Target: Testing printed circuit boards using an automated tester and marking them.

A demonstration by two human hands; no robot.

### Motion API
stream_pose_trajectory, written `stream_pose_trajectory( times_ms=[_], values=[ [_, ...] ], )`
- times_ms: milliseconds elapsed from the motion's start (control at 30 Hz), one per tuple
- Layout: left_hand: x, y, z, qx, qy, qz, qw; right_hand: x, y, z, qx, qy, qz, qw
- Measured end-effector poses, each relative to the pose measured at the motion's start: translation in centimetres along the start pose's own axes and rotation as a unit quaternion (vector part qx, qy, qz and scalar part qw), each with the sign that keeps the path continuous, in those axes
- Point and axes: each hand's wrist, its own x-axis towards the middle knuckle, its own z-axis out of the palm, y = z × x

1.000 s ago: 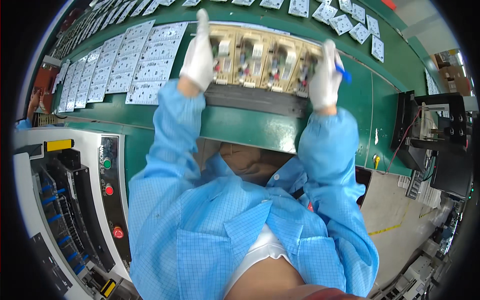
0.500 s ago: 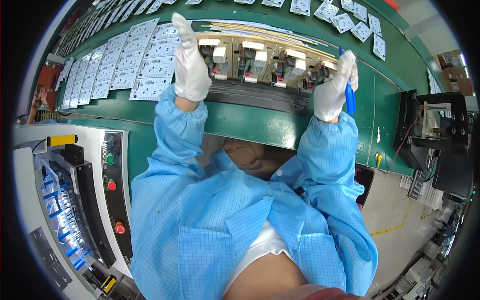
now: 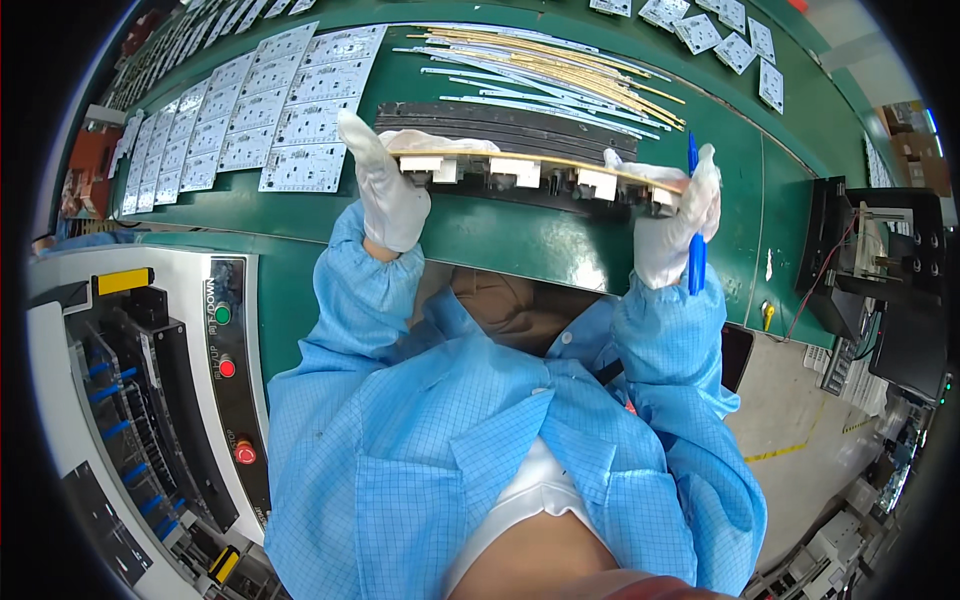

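Observation:
A long circuit board panel [image 3: 548,160] is held nearly edge-on between my two white-gloved hands, so mostly its thin tan edge shows. White block-shaped components stick out from its near side. My left hand [image 3: 392,200] grips the left end, thumb up and fingers behind the board. At the right end my right hand [image 3: 668,235] holds the panel in the same way. A blue pen [image 3: 697,262] is also tucked in that hand, standing roughly upright along the palm. Beneath the panel lies a dark grooved bar-like fixture [image 3: 480,118] on the green table.
Behind the fixture lies a pile of thin white and tan strips [image 3: 560,75]. White circuit board sheets [image 3: 310,120] overlap at the left, and small white boards [image 3: 735,52] lie far right. A machine with a button panel [image 3: 228,290] stands left; a black device [image 3: 830,250] stands right.
Both hands have brought the panel nearer to me and tipped it from showing its component face to nearly edge-on. The strips and dark fixture behind it now show more.

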Motion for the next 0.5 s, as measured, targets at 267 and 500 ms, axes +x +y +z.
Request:
stream_pose_trajectory(
  times_ms=[267,500],
  values=[
    [5.7,1.4,1.3,-0.241,0.117,-0.394,0.879,2.3,0.9,1.8,0.091,-0.088,0.304,0.944],
    [5.9,-0.5,0.8,-0.249,0.033,-0.533,0.808,4.6,2.5,4.5,0.151,-0.024,0.277,0.949]
  ],
)
